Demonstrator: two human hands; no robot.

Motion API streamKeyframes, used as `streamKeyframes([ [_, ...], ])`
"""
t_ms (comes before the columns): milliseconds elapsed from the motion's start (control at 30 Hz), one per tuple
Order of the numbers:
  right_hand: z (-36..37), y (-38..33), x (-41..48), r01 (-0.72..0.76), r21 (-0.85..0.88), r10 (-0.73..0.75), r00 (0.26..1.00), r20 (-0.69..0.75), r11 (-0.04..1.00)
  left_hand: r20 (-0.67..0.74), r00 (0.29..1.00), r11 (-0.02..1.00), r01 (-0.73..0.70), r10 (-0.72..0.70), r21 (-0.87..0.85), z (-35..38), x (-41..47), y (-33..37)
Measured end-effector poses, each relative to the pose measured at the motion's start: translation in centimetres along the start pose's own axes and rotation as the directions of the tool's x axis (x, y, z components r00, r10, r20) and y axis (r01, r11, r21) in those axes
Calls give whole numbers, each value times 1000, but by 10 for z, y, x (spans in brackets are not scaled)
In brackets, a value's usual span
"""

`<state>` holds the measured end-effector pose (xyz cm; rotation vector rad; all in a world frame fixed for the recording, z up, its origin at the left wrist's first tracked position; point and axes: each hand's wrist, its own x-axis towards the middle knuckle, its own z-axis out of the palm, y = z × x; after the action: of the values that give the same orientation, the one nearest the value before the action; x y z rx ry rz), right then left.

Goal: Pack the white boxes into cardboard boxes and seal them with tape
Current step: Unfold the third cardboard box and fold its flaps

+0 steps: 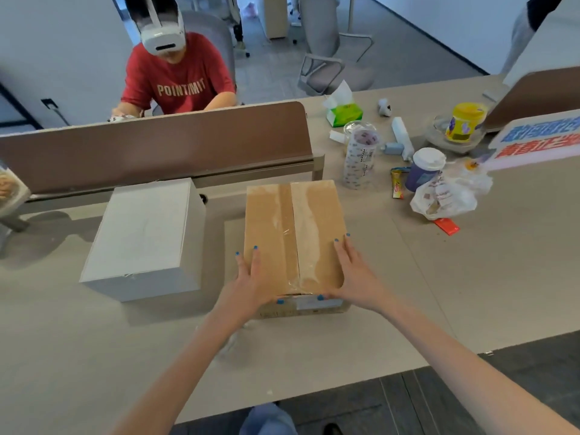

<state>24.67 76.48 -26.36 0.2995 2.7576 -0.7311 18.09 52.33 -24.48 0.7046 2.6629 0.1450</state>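
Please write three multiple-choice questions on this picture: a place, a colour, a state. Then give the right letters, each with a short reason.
1. Where is the white box relative to the cardboard box?
A. on top of it
B. to its left
C. inside it

2. What colour is the tissue pack?
A. green
B. red
C. black

3. How is the cardboard box's top?
A. flaps standing open
B. cut away
C. closed and taped

Answers: 1 B, it stands apart, to the left; 2 A, its wrapper is green; 3 C, clear tape runs along the closed seam.
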Motion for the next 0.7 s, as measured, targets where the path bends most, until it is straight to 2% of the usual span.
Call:
streamKeyframes([
  [167,-10,9,-1,115,-337,-97,993,72,935,-61,998,936,-2,25,353,3,0,1],
  [233,-12,12,0,165,-478,-162,986,48,862,-89,988,877,-69,126,476,8,1,-3],
  [300,-14,12,-4,196,-591,-245,970,-3,783,-34,980,817,-145,198,558,8,-1,-9],
  [333,-15,10,-8,203,-618,-286,958,-37,760,-20,976,803,-166,216,572,6,-6,-9],
  [367,-16,10,-12,206,-620,-324,943,-83,757,-65,969,815,-162,237,557,3,-11,-7],
  [433,-18,9,-19,229,-564,-400,895,-199,794,-223,960,891,-55,172,451,-2,-20,3],
  [500,-21,3,-25,272,-545,-504,795,-337,793,-466,883,983,38,52,182,-6,-27,17],
  [533,-23,-1,-27,284,-570,-553,742,-378,771,-560,828,998,3,33,63,-10,-28,23],
  [567,-25,-4,-27,299,-612,-608,691,-391,733,-635,769,998,-58,70,40,-13,-28,27],
  [633,-27,-12,-24,322,-693,-695,623,-358,645,-678,717,985,-73,162,158,-17,-22,30],
  [700,-27,-16,-19,299,-762,-721,626,-297,574,-608,777,934,74,165,348,-26,-16,38],
])
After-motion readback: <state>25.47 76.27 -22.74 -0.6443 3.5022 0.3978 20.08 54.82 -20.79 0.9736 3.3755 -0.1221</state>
